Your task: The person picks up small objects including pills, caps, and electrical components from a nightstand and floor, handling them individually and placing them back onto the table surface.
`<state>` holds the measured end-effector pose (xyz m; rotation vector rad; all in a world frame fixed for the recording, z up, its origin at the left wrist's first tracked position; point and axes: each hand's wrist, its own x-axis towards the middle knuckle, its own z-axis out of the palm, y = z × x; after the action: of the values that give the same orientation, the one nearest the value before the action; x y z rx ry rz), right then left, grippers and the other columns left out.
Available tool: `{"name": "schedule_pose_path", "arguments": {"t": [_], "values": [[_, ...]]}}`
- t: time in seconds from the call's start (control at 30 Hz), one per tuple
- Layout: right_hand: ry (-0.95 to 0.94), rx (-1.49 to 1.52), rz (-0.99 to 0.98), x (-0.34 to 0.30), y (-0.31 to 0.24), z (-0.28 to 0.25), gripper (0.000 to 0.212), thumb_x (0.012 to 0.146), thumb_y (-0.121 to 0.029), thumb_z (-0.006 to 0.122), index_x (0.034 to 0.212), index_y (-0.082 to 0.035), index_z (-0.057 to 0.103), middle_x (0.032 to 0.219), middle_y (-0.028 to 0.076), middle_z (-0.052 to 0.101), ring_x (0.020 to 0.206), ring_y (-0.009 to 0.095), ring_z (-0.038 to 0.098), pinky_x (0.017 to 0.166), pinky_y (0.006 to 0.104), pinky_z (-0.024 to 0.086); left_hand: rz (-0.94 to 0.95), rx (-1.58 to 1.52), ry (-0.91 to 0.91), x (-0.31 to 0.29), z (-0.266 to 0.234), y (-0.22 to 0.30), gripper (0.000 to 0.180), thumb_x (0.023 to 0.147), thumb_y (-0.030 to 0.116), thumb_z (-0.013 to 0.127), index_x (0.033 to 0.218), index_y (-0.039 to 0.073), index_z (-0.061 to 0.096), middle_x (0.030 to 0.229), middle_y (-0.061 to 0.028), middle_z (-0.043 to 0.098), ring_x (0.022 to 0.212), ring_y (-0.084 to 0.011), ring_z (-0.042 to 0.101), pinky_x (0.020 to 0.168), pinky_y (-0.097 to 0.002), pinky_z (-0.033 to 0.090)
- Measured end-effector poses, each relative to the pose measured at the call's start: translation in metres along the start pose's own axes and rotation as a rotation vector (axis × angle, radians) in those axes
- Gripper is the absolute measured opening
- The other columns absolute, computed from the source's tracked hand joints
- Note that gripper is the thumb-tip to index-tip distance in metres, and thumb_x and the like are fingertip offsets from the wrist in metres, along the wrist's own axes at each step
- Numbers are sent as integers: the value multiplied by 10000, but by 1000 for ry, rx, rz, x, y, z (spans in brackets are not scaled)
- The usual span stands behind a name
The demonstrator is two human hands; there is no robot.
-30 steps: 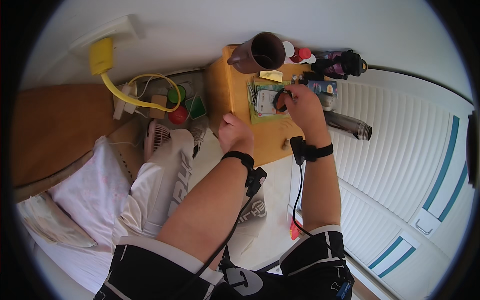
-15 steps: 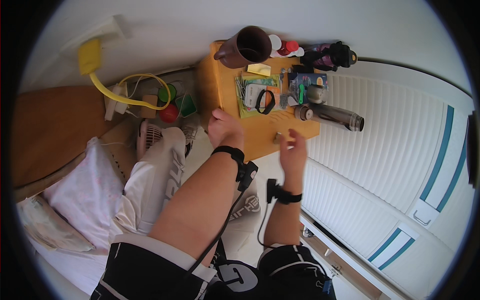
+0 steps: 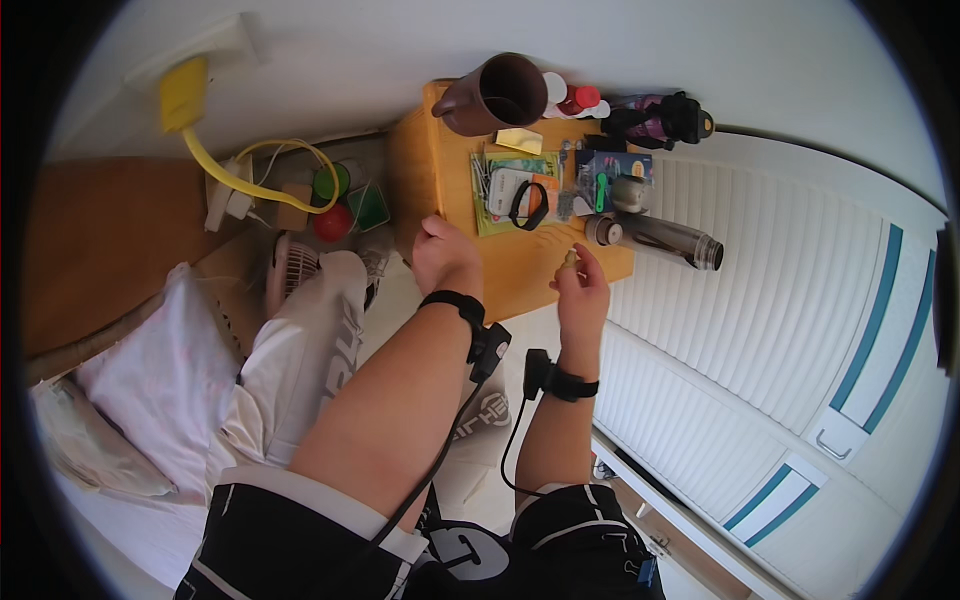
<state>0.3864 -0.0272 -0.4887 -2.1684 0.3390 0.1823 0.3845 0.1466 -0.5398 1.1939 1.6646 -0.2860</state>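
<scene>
My right hand point(image 3: 582, 292) is above the front right part of a wooden cabinet top point(image 3: 505, 270). Its thumb and fingertips pinch a small yellowish piece point(image 3: 570, 258), too small to name. Against the cabinet's left edge rests my left hand point(image 3: 445, 258), its fingers curled closed; what they grip, if anything, is hidden. Beyond the hands lie a black wristband point(image 3: 530, 205) and a white-and-orange card point(image 3: 508, 188) on a green packet. A round steel cup point(image 3: 604, 231) stands near my right hand, beside a steel thermos point(image 3: 680, 242) lying on its side.
A brown mug point(image 3: 498, 95), red-capped bottle point(image 3: 580, 98) and purple-black bottle point(image 3: 660, 117) line the back. A yellow cable point(image 3: 215, 172) hangs left of the cabinet, above a pink fan point(image 3: 290, 270). White louvred doors point(image 3: 770, 270) stand at right.
My right hand has closed its fingers on the small yellowish piece and raised it slightly away from me. My left hand stays at the cabinet edge. The view has shifted slightly.
</scene>
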Motion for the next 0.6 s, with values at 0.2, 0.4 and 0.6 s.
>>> {"name": "schedule_pose_path", "arguments": {"t": [0.2, 0.4, 0.6], "values": [[-98, 693, 317, 28, -26, 11, 175, 946, -81, 620, 1089, -10, 692, 870, 57, 663, 736, 126, 603, 629, 267, 508, 3, -3, -9, 1, 7, -5, 592, 973, 456, 299, 1143, 76, 720, 1152, -249, 701, 1064, -474, 651, 944, -533, 510], [128, -130, -17, 16, -48, 34, 168, 936, -128, 653, 1039, -5, 704, 810, 46, 664, 712, 141, 624, 655, 296, 510, -28, 18, -43, -3, 4, 1, 601, 976, 469, 291, 1172, 84, 709, 1175, -244, 699, 1093, -469, 645, 959, -535, 503], [34, -196, -332, -6, -73, 53, 145, 899, -106, 724, 1015, -20, 711, 827, 96, 688, 688, 171, 648, 653, 305, 521, -72, 3, -73, 2, 4, -2, 612, 974, 487, 292, 1211, 91, 694, 1201, -243, 692, 1121, -472, 638, 971, -546, 498]]}}
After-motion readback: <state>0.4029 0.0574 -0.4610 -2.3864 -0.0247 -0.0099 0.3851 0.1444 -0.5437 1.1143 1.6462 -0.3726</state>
